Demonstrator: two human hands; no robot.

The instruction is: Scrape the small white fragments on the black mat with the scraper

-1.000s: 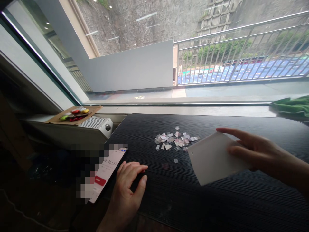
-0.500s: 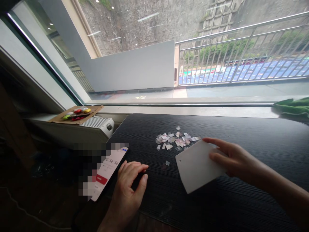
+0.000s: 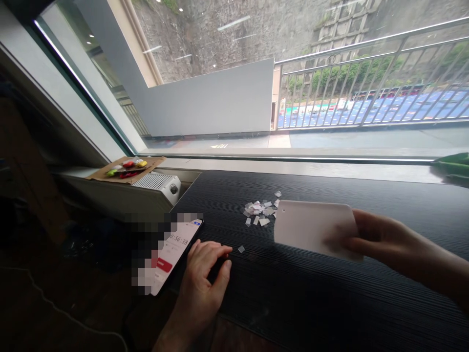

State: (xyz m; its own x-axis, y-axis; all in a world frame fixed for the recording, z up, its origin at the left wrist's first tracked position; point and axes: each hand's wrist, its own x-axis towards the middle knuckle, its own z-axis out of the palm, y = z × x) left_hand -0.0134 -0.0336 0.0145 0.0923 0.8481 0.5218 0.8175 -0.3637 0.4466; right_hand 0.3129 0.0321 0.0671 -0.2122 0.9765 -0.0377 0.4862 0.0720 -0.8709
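My right hand (image 3: pixel 381 237) grips a flat white plastic dough scraper (image 3: pixel 315 227) with a small hole in one corner, thumb on the near face. The scraper is held over the black table (image 3: pixel 330 293), its left end covering part of a pile of small pale paper or film pieces (image 3: pixel 260 210). One single piece (image 3: pixel 241 249) lies apart from the pile, just right of my left fingertips. My left hand (image 3: pixel 207 271) rests at the table's left side, fingers loosely bent, thumb apart, holding nothing.
A phone with a timer on its screen (image 3: pixel 176 249) lies left of my left hand. Beyond the table's left edge stands a white radiator (image 3: pixel 157 183), with cardboard (image 3: pixel 98 173) and colourful small items (image 3: pixel 128 166) near it. Green cloth (image 3: pixel 452 168) sits on the sill, right.
My right hand has swung the scraper from a downward slant to nearly level, further from me. The lone piece has shifted left toward my left hand, which stays in place.
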